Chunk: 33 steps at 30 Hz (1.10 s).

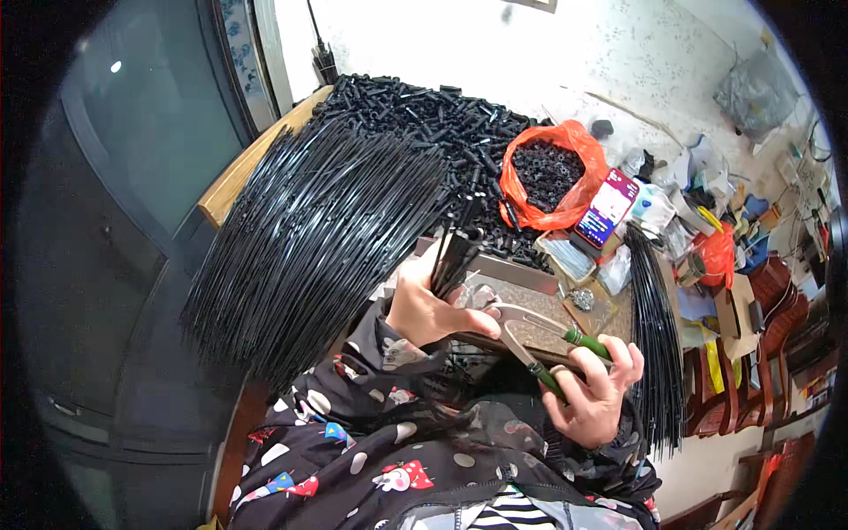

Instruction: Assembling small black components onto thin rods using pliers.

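2 hands [424, 309] [594, 399], black tubes [455, 258] in left, pliers [583, 342] in right

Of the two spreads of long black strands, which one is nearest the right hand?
The narrow bundle just right of the right hand; the other, a much broader fan, lies beyond the left hand.

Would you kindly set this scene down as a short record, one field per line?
Left hand: grips a clutch of black pieces
Right hand: holds green-handled pliers, handles spread
Table left: broad spread of thin black strands
Table back: heap of short black tubes
Container: open red bag holding small black parts
Right of bag: phone, screen lit
Right edge: second strand bundle, hanging down
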Each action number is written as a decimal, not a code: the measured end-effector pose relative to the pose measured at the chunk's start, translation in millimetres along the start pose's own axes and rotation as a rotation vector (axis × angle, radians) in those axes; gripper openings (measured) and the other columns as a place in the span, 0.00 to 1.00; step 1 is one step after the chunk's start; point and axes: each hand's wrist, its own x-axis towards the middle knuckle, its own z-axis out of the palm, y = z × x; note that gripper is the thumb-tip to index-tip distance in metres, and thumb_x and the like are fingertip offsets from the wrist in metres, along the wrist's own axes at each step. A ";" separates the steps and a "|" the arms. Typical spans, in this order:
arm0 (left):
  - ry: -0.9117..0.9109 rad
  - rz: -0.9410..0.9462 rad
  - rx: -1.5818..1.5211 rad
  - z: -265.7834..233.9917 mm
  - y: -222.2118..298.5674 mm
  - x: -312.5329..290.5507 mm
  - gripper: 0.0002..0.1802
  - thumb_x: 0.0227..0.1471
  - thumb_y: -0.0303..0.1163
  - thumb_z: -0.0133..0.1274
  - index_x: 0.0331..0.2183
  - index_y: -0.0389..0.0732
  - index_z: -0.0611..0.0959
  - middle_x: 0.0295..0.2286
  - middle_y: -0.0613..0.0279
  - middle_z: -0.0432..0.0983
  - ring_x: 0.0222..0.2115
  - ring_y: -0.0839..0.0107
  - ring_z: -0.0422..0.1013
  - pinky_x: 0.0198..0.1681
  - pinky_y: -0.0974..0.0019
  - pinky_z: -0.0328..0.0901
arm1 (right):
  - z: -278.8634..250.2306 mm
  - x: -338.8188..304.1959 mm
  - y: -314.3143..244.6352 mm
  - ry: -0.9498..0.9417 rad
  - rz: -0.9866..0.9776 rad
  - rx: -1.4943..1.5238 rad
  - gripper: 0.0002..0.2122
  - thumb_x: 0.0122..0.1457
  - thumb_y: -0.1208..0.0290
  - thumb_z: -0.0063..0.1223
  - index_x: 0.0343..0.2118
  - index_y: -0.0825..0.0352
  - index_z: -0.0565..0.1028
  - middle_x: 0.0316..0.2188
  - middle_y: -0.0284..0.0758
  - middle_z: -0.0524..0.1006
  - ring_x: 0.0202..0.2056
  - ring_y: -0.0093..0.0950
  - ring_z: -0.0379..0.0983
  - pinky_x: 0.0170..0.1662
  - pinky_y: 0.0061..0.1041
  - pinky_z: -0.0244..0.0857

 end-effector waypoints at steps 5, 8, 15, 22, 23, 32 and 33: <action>0.016 0.069 0.127 -8.8 1.6 -3.7 0.48 0.12 0.30 0.71 0.43 0.30 0.69 0.17 0.74 0.65 0.17 0.86 0.58 0.22 0.81 0.55 | -1.6 13.4 10.7 -0.051 -0.083 0.348 0.12 0.36 0.77 0.56 0.29 0.70 0.74 0.36 0.35 0.71 0.37 0.38 0.67 0.39 0.31 0.62; -0.089 0.014 -0.175 -13.0 3.9 -9.2 0.48 0.12 0.41 0.70 0.41 0.28 0.71 0.17 0.74 0.66 0.17 0.89 0.59 0.19 0.83 0.54 | 22.0 -7.3 12.3 -0.439 0.403 1.488 0.11 0.51 0.71 0.49 0.34 0.74 0.69 0.29 0.46 0.73 0.28 0.34 0.72 0.31 0.24 0.66; -0.170 0.183 -0.097 -5.2 1.3 -2.2 0.48 0.14 0.38 0.70 0.41 0.25 0.68 0.15 0.78 0.63 0.15 0.88 0.57 0.18 0.83 0.53 | 45.3 -5.9 -12.4 -1.013 0.783 1.854 0.18 0.47 0.76 0.53 0.42 0.66 0.62 0.20 0.36 0.71 0.18 0.24 0.71 0.19 0.19 0.65; 0.014 0.017 -0.238 -8.2 2.7 1.8 0.22 0.33 0.28 0.63 0.34 0.32 0.74 0.18 0.71 0.69 0.18 0.87 0.63 0.22 0.81 0.59 | 26.0 15.9 4.8 -0.110 0.071 0.498 0.15 0.40 0.82 0.50 0.35 0.70 0.68 0.24 0.42 0.69 0.26 0.30 0.69 0.30 0.26 0.62; 0.076 -0.053 -0.187 -2.2 8.6 4.0 0.36 0.33 0.50 0.61 0.33 0.26 0.72 0.14 0.69 0.66 0.15 0.84 0.62 0.19 0.81 0.56 | 22.1 11.0 0.4 -0.577 0.357 0.907 0.11 0.43 0.79 0.51 0.32 0.72 0.69 0.23 0.41 0.70 0.25 0.28 0.71 0.28 0.27 0.64; -0.164 0.019 0.024 -8.0 2.0 7.7 0.29 0.19 0.25 0.67 0.32 0.35 0.73 0.18 0.74 0.66 0.17 0.86 0.60 0.19 0.81 0.53 | 57.5 3.0 -3.3 -0.115 0.350 0.668 0.24 0.36 0.80 0.54 0.42 0.70 0.63 0.22 0.37 0.70 0.23 0.30 0.68 0.27 0.28 0.63; -0.111 0.043 0.202 -17.0 30.8 -3.3 0.32 0.17 0.25 0.68 0.32 0.35 0.73 0.17 0.75 0.66 0.17 0.86 0.60 0.19 0.81 0.53 | 53.0 6.2 -7.2 0.149 0.186 0.398 0.24 0.35 0.81 0.52 0.42 0.69 0.64 0.23 0.38 0.70 0.25 0.34 0.68 0.30 0.31 0.63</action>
